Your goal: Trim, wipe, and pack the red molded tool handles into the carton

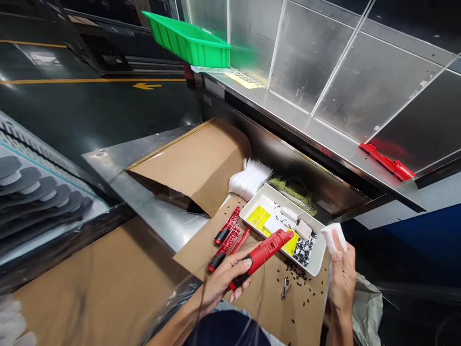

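My left hand point(230, 275) is closed round the black lower end of a red and black plastic housing point(268, 250), which is tilted up to the right. In my right hand point(343, 275), raised at the right, is a folded white cloth point(333, 236), gripped between thumb and fingers. Beyond the housing sits a white tray point(317, 264) with small black pieces point(305, 251), a yellow label and pale blocks in it. Left of the tray, more red and black housings point(225, 245) lie on the cardboard point(264, 298).
Loose black bits and a small metal tool point(284, 288) lie before the tray. Behind it are a white stack point(249, 179) and a cardboard box point(205, 163). A metal shelf point(288, 113) carries a green bin point(190, 43) and a red part point(387, 161).
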The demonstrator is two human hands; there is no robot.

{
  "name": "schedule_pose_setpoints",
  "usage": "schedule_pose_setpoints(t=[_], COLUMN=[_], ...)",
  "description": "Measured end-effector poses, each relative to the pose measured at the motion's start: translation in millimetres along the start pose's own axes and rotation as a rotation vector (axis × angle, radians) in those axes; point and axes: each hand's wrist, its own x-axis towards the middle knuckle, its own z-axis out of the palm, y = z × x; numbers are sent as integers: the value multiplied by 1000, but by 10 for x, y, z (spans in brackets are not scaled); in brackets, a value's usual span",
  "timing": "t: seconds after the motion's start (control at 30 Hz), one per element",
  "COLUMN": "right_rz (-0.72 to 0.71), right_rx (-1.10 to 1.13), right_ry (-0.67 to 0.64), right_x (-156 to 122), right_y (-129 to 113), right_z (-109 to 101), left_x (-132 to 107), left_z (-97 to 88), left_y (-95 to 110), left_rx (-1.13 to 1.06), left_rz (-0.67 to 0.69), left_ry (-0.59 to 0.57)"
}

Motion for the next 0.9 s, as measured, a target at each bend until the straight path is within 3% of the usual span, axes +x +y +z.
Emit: schedule_pose_setpoints(t=[0.13, 0.23, 0.3, 0.43, 0.53, 0.67, 0.8, 0.9], right_rz=[49, 99, 122, 93, 69, 39, 28, 33], right_rx=[20, 0, -36, -83, -90, -107, -103, -99], right_ry=[22, 16, -13, -126, -185, -197, -202, -217], right_x=[-101, -133, -160, -257, -324, -349, -364, -374], right_y=[105, 246, 370, 578, 638, 665, 691, 687], right_z=[-28, 28, 73, 206, 317, 391, 427, 470], left_x=[-29, 8, 55, 164, 269, 500, 843, 1033], left_z=[-65, -173, -269, -387, -373, -494, -883, -1123], left_y=[16, -99, -285, -806, -1049, -930, -663, -595], left_rx=[-7, 104, 333, 1071, 1301, 1310, 1203, 1088], left_rz=[4, 76, 129, 110, 72, 162, 128, 97], left_ry=[5, -7, 37, 188, 237, 478, 835, 950])
